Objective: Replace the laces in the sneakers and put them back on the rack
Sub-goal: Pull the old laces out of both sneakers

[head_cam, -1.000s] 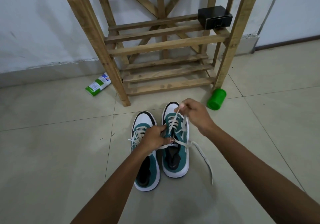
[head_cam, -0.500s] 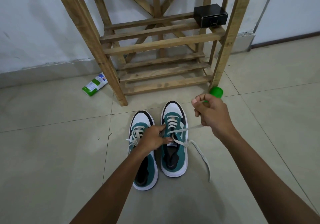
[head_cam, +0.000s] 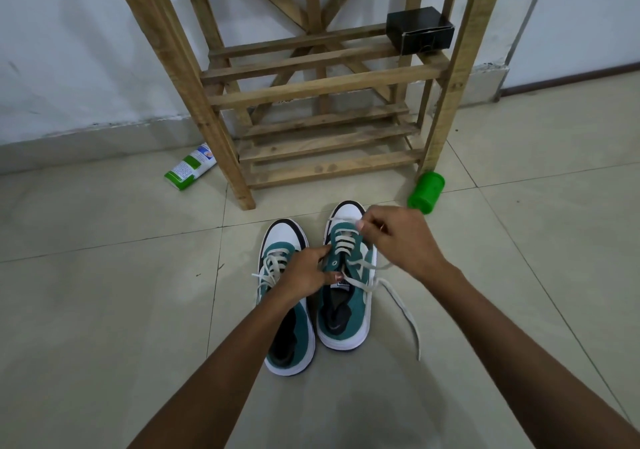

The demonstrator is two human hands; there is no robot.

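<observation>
1. Packaging first: a green-and-white carton [head_cam: 190, 167] lies on the pale tiled floor [head_cam: 104, 292] at left of centre, just beside the front left leg of the rack.
2. Slatted wooden shoe rack [head_cam: 322, 91] fills the upper middle of the frame, standing against the white wall; a small black box [head_cam: 419, 31] sits on the right end of its upper visible shelf.
3. Left teal-and-white sneaker [head_cam: 289, 306] stands on the floor at centre, toe toward the rack, its off-white lace threaded and loose.
4. Left hand [head_cam: 306, 273] lies between the two shoes, its fingers curled and gripping the eyelet edge of the right teal-and-white sneaker [head_cam: 346, 296], thumb pressed by the tongue.
5. Right sneaker stands touching its partner, partly laced with an off-white flat shoelace [head_cam: 403, 308], whose free end trails over the floor to the right of the shoe.
6. Right hand [head_cam: 398, 237] hovers over that shoe's toe end, fingers pinching the lace near the front eyelets.
7. Green plastic cylinder [head_cam: 426, 192] lies on the floor by the rack's front right leg.
</observation>
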